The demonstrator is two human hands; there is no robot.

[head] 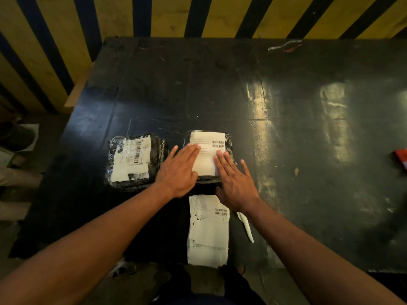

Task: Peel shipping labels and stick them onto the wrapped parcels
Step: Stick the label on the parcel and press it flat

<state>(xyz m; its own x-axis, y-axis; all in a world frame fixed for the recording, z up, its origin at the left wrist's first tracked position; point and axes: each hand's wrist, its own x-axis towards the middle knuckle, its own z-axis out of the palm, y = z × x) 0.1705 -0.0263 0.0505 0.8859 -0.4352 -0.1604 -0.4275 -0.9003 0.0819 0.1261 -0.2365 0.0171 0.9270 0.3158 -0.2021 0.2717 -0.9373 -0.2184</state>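
Two black plastic-wrapped parcels lie side by side on the dark table (286, 128). The left parcel (157, 150) carries a wrinkled white label (132, 159). The right parcel (229, 139) has a smooth white label (208, 139) with barcodes on top. My left hand (179, 170) lies flat with straight fingers pressing the label's left side. My right hand (234, 181) presses flat on its right side, fingers spread. A stack of shipping labels (208, 232) sits at the table's near edge, just below the right parcel.
A white strip of backing paper (246, 227) lies right of the label stack. A red object (400, 158) sits at the table's right edge. Thin wires (285, 46) lie at the far edge. A yellow and blue striped wall (198, 14) stands behind.
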